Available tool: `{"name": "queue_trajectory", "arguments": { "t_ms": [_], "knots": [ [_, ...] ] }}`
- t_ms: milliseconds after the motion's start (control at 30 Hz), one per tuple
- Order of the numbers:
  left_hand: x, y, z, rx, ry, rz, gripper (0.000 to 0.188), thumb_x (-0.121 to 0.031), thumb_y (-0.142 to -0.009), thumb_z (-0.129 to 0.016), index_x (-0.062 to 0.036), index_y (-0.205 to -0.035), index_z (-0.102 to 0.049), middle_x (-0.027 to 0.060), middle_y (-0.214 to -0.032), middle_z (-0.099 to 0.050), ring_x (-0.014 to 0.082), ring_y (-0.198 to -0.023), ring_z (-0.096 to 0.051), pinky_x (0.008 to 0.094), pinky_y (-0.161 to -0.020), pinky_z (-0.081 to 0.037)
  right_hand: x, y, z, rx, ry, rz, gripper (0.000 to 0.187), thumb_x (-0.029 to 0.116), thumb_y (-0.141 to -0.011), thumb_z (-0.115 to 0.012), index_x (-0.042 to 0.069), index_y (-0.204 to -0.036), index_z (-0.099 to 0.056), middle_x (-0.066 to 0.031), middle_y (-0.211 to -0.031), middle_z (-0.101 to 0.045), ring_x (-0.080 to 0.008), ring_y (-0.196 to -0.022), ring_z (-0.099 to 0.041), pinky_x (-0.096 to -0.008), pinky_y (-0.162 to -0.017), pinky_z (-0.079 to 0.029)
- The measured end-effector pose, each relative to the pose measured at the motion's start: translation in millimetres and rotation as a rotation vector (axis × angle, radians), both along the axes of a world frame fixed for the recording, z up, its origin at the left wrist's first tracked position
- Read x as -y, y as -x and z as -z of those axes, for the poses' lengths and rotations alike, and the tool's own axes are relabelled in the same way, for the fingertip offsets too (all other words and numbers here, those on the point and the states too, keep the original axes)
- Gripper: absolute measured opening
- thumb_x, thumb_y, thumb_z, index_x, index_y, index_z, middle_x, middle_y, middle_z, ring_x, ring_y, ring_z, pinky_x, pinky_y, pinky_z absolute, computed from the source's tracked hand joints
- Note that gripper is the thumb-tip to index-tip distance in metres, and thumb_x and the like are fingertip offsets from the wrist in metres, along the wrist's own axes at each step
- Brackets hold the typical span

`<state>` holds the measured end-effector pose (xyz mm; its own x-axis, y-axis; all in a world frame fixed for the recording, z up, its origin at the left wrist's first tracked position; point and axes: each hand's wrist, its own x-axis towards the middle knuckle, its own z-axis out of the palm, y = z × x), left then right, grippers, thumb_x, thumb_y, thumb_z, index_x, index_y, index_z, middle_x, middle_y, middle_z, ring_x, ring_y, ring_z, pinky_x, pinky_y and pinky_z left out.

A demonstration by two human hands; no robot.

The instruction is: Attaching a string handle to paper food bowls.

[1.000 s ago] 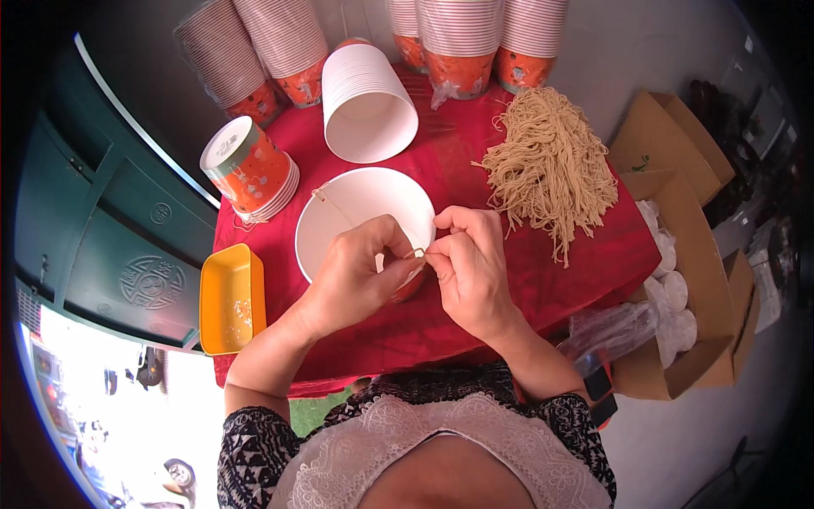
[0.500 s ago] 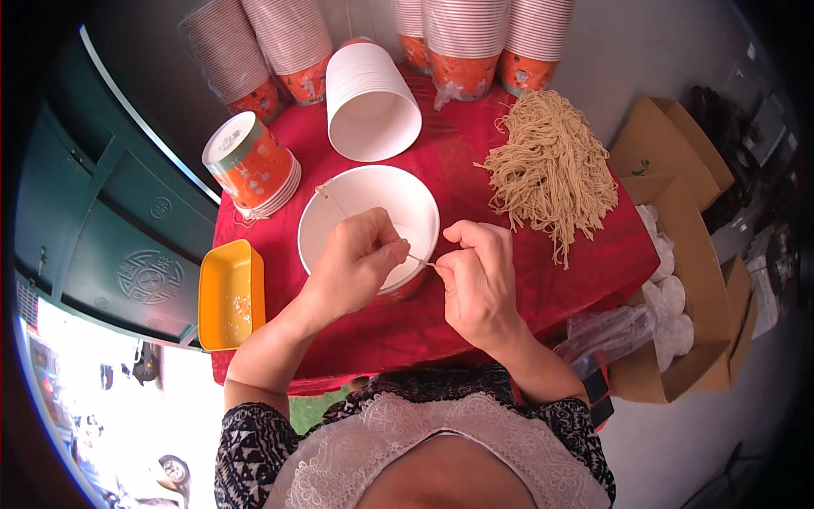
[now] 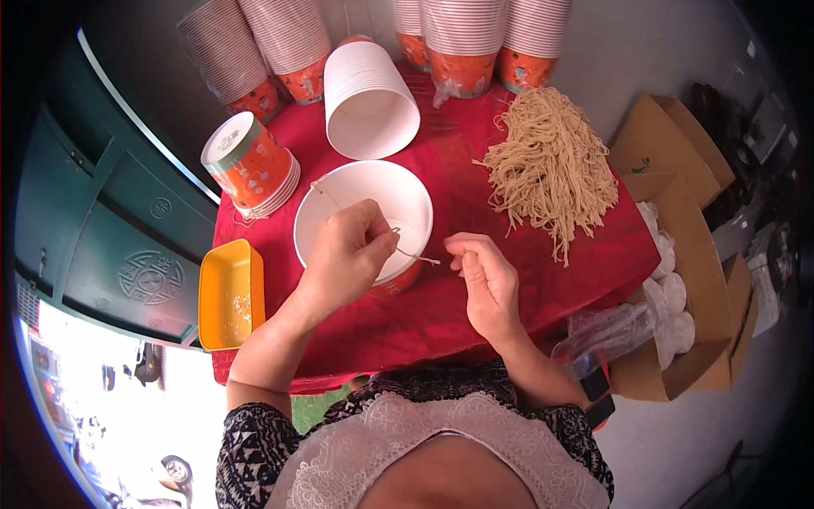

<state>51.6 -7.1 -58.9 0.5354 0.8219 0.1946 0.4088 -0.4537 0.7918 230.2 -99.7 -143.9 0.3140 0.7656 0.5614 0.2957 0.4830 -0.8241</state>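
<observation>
Over the near side of a white-lined paper bucket point(image 3: 411, 199), my left hand point(image 3: 346, 254) pinches a thin tan string point(image 3: 417, 257) between thumb and fingertips. A loose end of the string sticks out to the right of the pinch, and a small loop shows above it. Another stretch of string runs to the bucket's far left rim. My right hand point(image 3: 487, 288) is empty, fingers loosely bent and apart, just right of the loose end and not touching it. The bucket stands upright on the red-covered table point(image 3: 458, 331).
A heap of tan strings point(image 3: 555, 161) lies at the table's right. Nested white buckets point(image 3: 373, 102) lie on their side behind; upturned orange buckets point(image 3: 254, 161) stand left. A yellow tray point(image 3: 231, 297) holds small bits. Wrapped bucket stacks point(image 3: 462, 51) stand at the back. Cardboard boxes point(image 3: 699, 297) are right.
My right hand has let go of the string end and moved slightly right, its fingers loosening. My left hand, still pinching the string, and the bucket have shifted slightly left.
</observation>
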Motion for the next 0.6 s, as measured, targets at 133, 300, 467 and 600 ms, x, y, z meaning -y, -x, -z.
{"name": "queue_trajectory", "arguments": {
  "t_ms": [133, 300, 467, 600],
  "knots": [
    [1.5, -1.7, -3.6, -0.014, -0.02, 0.001, 0.013, -0.002, -0.085, -0.066, -0.0006, -0.075, -0.058, -0.0004, -0.068, -0.058, 0.0045, -0.063, -0.05, 0.0217, -0.054, -0.038, 2.0, 5.5, -8.8, 0.002, 0.049, -0.118, 0.018, 0.013, -0.1, -0.056, -0.003, -0.106, -0.062, -0.005, -0.092, -0.065, -0.0113, -0.076, -0.058, -0.0248, -0.07, -0.048],
    [0.7, -2.2, -2.0, -0.007, -0.017, 0.003, 0.013, -0.002, -0.085, -0.067, -0.001, -0.075, -0.058, -0.001, -0.067, -0.057, 0.0045, -0.062, -0.049, 0.0226, -0.054, -0.037, -3.8, 13.4, -11.5, 0.107, -0.04, -0.072, 0.011, 0.0, -0.087, -0.068, -0.001, -0.093, -0.058, -0.0127, -0.081, -0.06, -0.0238, -0.068, -0.06, -0.033, -0.059, -0.047],
    [2.5, -3.0, -3.9, -0.004, -0.074, 0.013, 0.012, -0.001, -0.083, -0.067, -0.0005, -0.075, -0.058, -0.0003, -0.066, -0.055, 0.0055, -0.063, -0.047, 0.024, -0.054, -0.037, -4.7, 14.6, -13.4, 0.266, -0.185, 0.033, 0.011, -0.005, -0.083, -0.065, 0.0, -0.09, -0.057, -0.0126, -0.078, -0.058, -0.0294, -0.068, -0.057, -0.0387, -0.057, -0.045],
    [4.0, -4.0, -5.7, -0.014, -0.153, -0.001, 0.012, -0.001, -0.082, -0.068, 0.0006, -0.077, -0.058, 0.0036, -0.067, -0.057, 0.0112, -0.064, -0.053, 0.0273, -0.058, -0.042, -7.4, 14.8, -14.8, 0.405, -0.299, 0.124, 0.015, -0.007, -0.08, -0.066, 0.0, -0.092, -0.058, -0.0126, -0.081, -0.057, -0.0298, -0.073, -0.058, -0.039, -0.059, -0.047]
  ]
}}
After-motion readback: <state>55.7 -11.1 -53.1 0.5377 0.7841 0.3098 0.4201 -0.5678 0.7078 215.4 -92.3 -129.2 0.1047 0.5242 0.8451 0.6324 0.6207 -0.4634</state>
